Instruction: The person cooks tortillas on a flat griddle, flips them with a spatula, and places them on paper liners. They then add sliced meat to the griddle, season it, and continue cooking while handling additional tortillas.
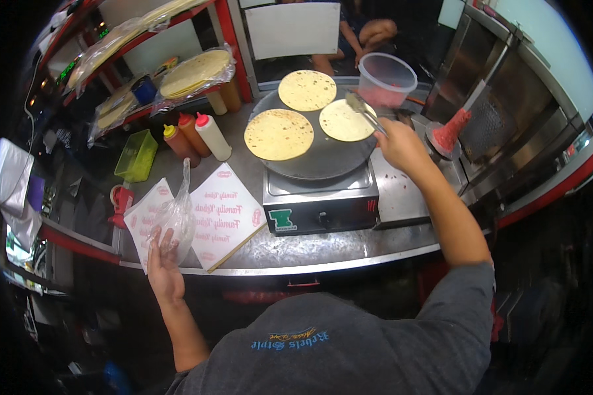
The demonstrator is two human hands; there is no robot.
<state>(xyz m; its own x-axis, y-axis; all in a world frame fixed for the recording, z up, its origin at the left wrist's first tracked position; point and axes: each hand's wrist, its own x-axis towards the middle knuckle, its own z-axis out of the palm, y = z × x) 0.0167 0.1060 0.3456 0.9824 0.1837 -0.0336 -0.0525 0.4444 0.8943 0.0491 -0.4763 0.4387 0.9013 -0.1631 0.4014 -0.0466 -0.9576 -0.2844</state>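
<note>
My right hand (400,143) grips metal tongs (365,111), whose tips are at the right-hand flatbread (343,123) on the round griddle plate (316,165). Two more flatbreads lie there, one at the back (306,90) and a browned one at the left (278,134). Down at the left, my left hand (165,276) has its fingers at a clear plastic bag (180,217); whether they pinch it or are inside it is unclear. The bag overlaps printed wrapping paper (150,207). Beside it lies a stack of similar paper (225,212).
Squeeze bottles (212,138) and a green basket (137,155) stand left of the griddle. Bagged flatbreads (197,74) fill shelves. A plastic tub (388,79) stands behind; right is a vertical spit with red meat (452,131). A person (351,37) sits beyond the counter.
</note>
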